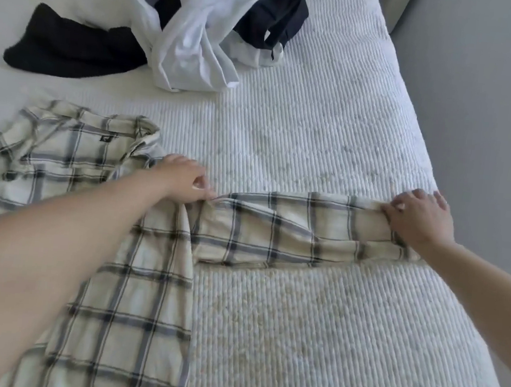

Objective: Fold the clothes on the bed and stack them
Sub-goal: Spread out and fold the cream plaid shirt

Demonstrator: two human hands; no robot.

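Cream plaid cotton, crossed with grey and black lines, makes up the one shirt (96,209) spread flat on the bed (316,136); its body fills the 8 to 9 o'clock part of the view and its one visible sleeve (291,228) stretches out toward 3 o'clock. The shirt's lower hem runs off the bottom edge, and the left forearm covers part of its front. The left hand (183,180), just left of centre, pinches the fabric where the sleeve meets the body, thumb and curled fingers closed on a small fold. The right hand (417,218), at 3 o'clock near the edge of the bed, grips the cuff end of the sleeve, fingers bent over the bunched cloth; the cuff itself is hidden beneath the hand. At 10 o'clock lies one black garment (71,47), flat and soft-edged. At 12 o'clock sits a tangled heap: a white garment (188,40) twisted around a navy garment (275,11), both cut off by the top edge, so how many pieces the heap holds is hard to make out. A ribbed white cover lies over the bed.
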